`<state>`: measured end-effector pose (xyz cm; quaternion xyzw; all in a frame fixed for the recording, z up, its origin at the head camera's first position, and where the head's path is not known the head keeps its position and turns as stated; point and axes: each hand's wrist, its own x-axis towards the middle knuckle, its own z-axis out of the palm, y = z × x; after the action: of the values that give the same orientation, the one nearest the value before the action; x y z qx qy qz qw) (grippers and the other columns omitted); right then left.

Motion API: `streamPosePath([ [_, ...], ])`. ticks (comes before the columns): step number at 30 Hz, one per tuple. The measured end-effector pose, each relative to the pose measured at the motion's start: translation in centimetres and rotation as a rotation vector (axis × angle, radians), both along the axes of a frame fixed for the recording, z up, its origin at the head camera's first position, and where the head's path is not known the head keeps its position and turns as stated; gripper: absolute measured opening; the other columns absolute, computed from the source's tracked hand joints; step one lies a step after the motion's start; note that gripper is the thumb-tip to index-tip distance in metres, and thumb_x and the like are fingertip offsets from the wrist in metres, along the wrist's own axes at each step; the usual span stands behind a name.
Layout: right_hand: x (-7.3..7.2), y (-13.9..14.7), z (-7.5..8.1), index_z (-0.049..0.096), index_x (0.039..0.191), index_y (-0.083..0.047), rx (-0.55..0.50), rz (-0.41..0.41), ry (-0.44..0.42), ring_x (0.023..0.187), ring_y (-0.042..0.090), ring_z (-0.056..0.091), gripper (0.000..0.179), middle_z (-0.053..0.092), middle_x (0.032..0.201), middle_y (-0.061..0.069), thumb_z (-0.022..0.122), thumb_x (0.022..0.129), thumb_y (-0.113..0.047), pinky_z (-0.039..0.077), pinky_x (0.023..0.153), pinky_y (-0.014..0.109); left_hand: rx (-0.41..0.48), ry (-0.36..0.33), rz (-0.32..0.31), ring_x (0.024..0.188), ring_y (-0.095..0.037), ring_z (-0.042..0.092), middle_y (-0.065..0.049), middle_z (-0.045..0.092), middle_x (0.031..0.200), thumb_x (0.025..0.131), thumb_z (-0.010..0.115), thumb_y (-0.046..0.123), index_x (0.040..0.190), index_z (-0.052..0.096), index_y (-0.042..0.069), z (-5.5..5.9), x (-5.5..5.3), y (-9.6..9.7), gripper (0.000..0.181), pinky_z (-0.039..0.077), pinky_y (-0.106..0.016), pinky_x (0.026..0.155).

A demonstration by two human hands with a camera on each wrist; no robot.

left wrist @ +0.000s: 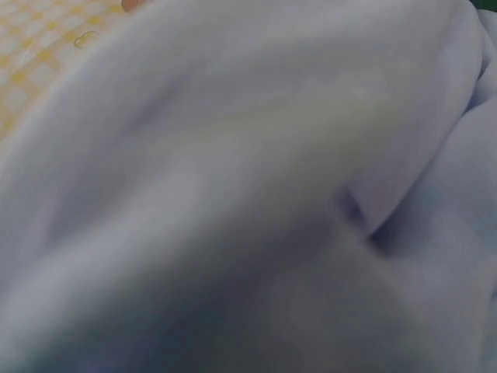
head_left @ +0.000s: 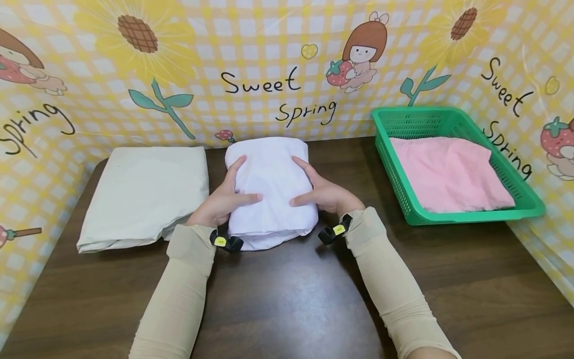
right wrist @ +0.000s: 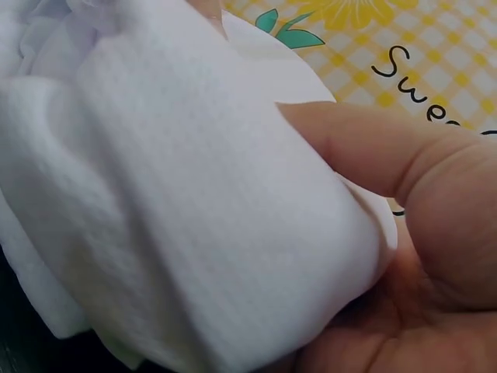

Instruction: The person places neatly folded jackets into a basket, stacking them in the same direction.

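A thick folded white cloth [head_left: 274, 172] lies at the middle back of the dark table, its layers showing at the near edge. My left hand [head_left: 224, 198] holds its left side, with the thumb across the top. On the opposite side my right hand [head_left: 329, 193] grips it the same way. In the right wrist view the thumb [right wrist: 365, 144] presses on the rounded edge of the white cloth [right wrist: 210, 202]. Blurred folds of the cloth [left wrist: 233, 186] fill most of the left wrist view. The lower fingers of both hands are largely hidden by the cloth.
Left of the bundle lies a flat folded off-white cloth [head_left: 148, 192]. At the right stands a green plastic basket [head_left: 414, 217] with a folded pink cloth [head_left: 448, 172] inside. A yellow checked curtain [head_left: 269, 45] rises behind the table [head_left: 287, 309] and along both sides.
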<state>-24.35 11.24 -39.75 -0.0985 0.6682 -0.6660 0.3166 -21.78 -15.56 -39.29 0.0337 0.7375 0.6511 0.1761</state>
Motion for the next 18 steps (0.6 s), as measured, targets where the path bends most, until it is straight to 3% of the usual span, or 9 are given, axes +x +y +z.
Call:
streamPosePath([
  [10,0.2,0.9,1.4,0.013,0.159,-0.049,0.054,0.003,0.074,0.142,0.029,0.024,0.118,-0.001,0.165,0.0,0.076,0.08,0.013,0.035,0.11,0.052,0.018,0.015,0.01,0.148,-0.03,0.013,-0.003,-0.007,0.166,0.088,0.074,-0.001,0.162,0.006,0.04,0.7,0.4,0.6,0.109,0.031,-0.051,0.116],
  [18,0.3,1.6,2.3,0.016,0.158,-0.05,0.064,0.01,0.108,0.143,0.027,0.021,0.119,-0.002,0.166,-0.003,0.078,0.078,0.013,0.034,0.112,0.05,0.028,0.035,0.005,0.15,-0.026,0.007,0.0,-0.01,0.167,0.087,0.075,-0.004,0.162,0.008,0.039,1.2,0.4,0.9,0.11,0.018,-0.049,0.121],
])
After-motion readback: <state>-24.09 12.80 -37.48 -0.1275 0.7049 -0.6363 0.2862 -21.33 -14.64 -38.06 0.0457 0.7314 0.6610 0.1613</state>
